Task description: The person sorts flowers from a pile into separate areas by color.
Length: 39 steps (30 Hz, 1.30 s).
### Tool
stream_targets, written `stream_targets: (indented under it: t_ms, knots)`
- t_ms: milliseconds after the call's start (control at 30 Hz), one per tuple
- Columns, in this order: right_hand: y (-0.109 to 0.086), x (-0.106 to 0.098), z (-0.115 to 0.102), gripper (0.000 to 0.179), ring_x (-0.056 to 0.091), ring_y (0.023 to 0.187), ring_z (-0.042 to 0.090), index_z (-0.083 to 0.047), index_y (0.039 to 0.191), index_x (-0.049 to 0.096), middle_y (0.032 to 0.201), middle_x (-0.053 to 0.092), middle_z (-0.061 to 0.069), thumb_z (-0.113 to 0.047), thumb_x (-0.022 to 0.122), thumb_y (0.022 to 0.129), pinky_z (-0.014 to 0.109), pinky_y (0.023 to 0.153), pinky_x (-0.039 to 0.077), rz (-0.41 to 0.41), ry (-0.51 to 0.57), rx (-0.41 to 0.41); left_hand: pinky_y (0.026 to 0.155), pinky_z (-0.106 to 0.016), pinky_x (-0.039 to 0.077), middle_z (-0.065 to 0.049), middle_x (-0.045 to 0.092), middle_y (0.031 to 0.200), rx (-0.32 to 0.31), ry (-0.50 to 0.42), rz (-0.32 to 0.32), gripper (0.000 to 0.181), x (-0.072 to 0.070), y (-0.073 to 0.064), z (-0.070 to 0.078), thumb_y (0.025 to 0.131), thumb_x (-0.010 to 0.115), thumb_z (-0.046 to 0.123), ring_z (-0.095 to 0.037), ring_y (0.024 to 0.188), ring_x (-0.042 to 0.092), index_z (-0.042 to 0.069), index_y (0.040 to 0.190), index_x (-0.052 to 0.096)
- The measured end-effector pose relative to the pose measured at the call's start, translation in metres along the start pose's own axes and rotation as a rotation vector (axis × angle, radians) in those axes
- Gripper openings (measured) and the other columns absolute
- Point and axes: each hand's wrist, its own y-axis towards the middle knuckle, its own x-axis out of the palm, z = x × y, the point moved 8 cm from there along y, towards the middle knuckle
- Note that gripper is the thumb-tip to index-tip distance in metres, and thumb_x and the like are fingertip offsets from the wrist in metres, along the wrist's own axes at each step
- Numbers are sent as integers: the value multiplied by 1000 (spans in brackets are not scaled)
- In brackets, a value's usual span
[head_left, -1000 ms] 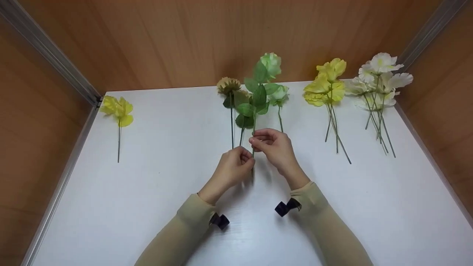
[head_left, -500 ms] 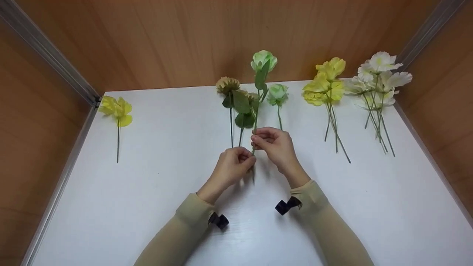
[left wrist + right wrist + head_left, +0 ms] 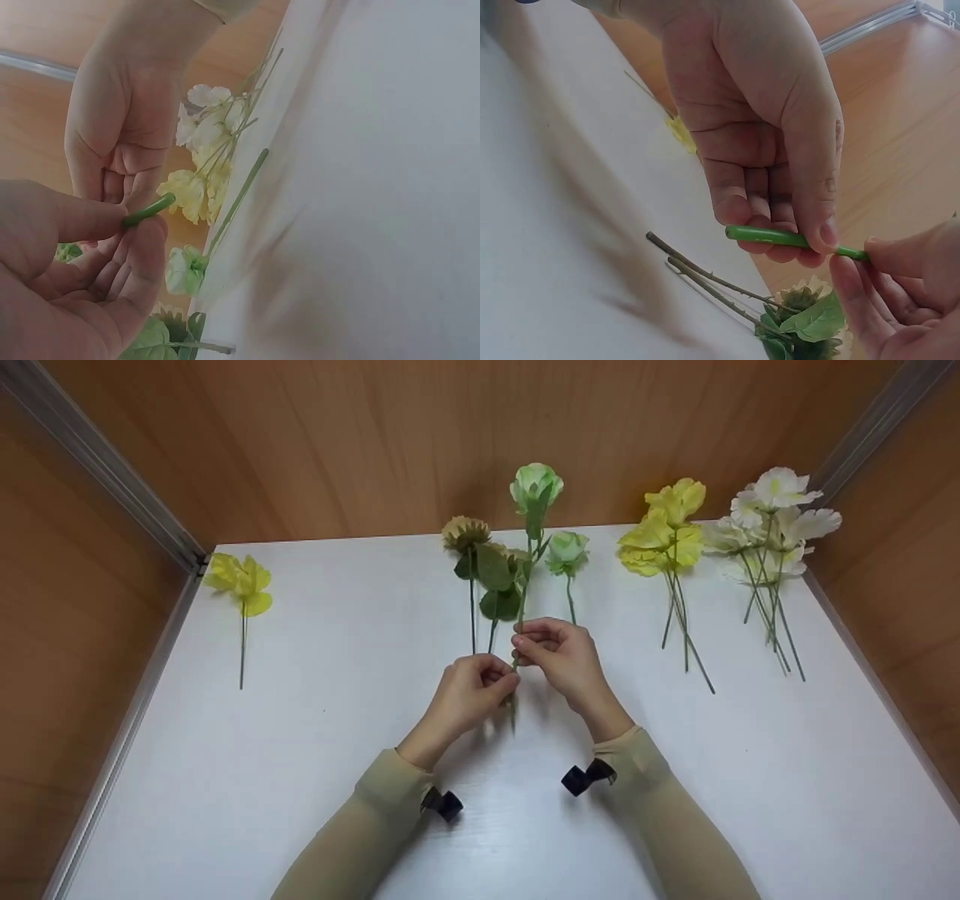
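Note:
A pale green artificial rose (image 3: 535, 486) stands upright in front of me, its leafy stem between my hands. Thumb and fingertips of my left hand (image 3: 469, 694) pinch the lower stem, whose cut green end (image 3: 761, 235) pokes out past them in the right wrist view. Just above, my right hand (image 3: 562, 664) pinches the same stem. A second pale green rose (image 3: 568, 553) lies on the table behind my right hand. Beige flowers (image 3: 465, 535) with dark green leaves lie behind my left hand, their stems partly hidden by it.
On the white table (image 3: 337, 780) a single yellow flower (image 3: 240, 583) lies at far left. To the right are a group of yellow flowers (image 3: 664, 532) and a group of white flowers (image 3: 776, 521). Wooden panels (image 3: 360, 442) close off the back and sides.
The held rose has turned about its stem: its bloom tipped slightly left and its leaves swung, uncovering the second green rose. Both hands stay in nearly the same place.

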Motion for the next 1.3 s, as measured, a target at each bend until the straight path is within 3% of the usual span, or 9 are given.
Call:
stream_targets:
  t_ms: [200,333,433,567,733,867,967,1067,1300]
  knots:
    - [7,-18,-5,20,76,87,18,8,120,75,108,76,24,0,76,102,32,82,66,45,-14,0,65,-28,61,-6,76,85,-33,-57,52,10,-19,3,-6,102,73,11,-16,73,73,3,99,79]
    - [16,-45,-5,23,74,90,16,6,125,75,114,76,24,-4,75,104,28,83,64,96,-106,-8,66,-26,60,-9,76,88,-61,-50,170,11,-53,7,-15,101,74,11,-18,74,73,2,102,79]
    - [22,-65,-1,25,74,91,14,6,127,74,115,76,24,-6,74,105,26,82,63,134,-168,-7,69,-25,60,-11,77,93,-93,-7,274,15,-93,8,-26,102,73,14,-19,77,74,1,107,78]
    - [29,-84,8,27,73,90,14,8,128,74,116,76,25,-7,73,106,24,82,63,193,-237,15,70,-22,58,-14,77,100,-153,109,422,22,-160,-1,-47,104,71,19,-20,83,74,0,111,78]
    - [33,-101,19,29,72,91,14,8,131,72,116,77,22,-8,71,107,23,81,63,228,-325,56,81,-32,54,-21,78,108,-271,295,675,28,-245,-32,-80,103,67,21,-31,95,72,-3,114,77]
    - [34,-107,26,28,72,90,16,4,132,73,114,76,19,-10,70,108,20,77,62,229,-412,83,100,-51,50,-28,74,120,-403,355,812,37,-291,-62,-116,104,62,20,-44,114,67,-8,127,71]
    - [34,-107,31,28,72,90,20,3,131,74,114,75,18,-12,69,108,18,72,59,217,-491,92,109,-58,44,-33,69,127,-491,378,831,43,-308,-78,-143,104,57,15,-50,123,61,-14,134,65]
    - [34,-106,34,28,71,94,24,2,131,75,117,75,19,-14,69,109,18,70,55,201,-565,98,113,-61,41,-38,66,129,-531,410,799,45,-313,-84,-159,102,54,10,-55,127,57,-20,135,61]
    - [36,-100,38,30,72,103,30,1,130,77,117,76,18,-17,69,108,31,79,57,163,-688,93,113,-62,40,-42,66,124,-481,438,765,36,-312,-79,-166,101,56,4,-58,125,56,-22,123,66]
